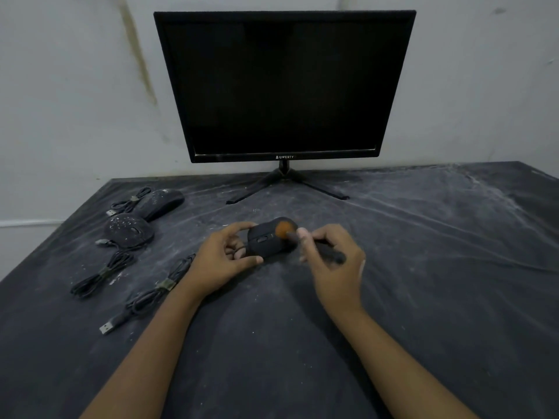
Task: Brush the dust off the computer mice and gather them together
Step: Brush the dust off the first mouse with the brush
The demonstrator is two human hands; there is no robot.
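Held mouse, black, sits in the middle of the dark, dust-streaked worktop, in front of the monitor's stand. Whether it rests on the cloth or is lifted slightly off it cannot be told. The left hand grips it from the left side, fingers curled over the far edge and thumb at the near edge. The right hand pinches the dark handle of a small brush, fingers curled round it, and the orange bristles touch the top of the held mouse on its right side. This hand is a little blurred.

Two more mice lie well apart from it, near the worktop's far left corner. The speckled mouse is dotted with white dust, and the far mouse is just behind it, beside a small coil of cord. A tied cable bundle lies just in front of the speckled mouse. A second bundle lies beside the left wrist and ends in a USB plug.

A black monitor, screen dark, stands at the back against a pale wall.
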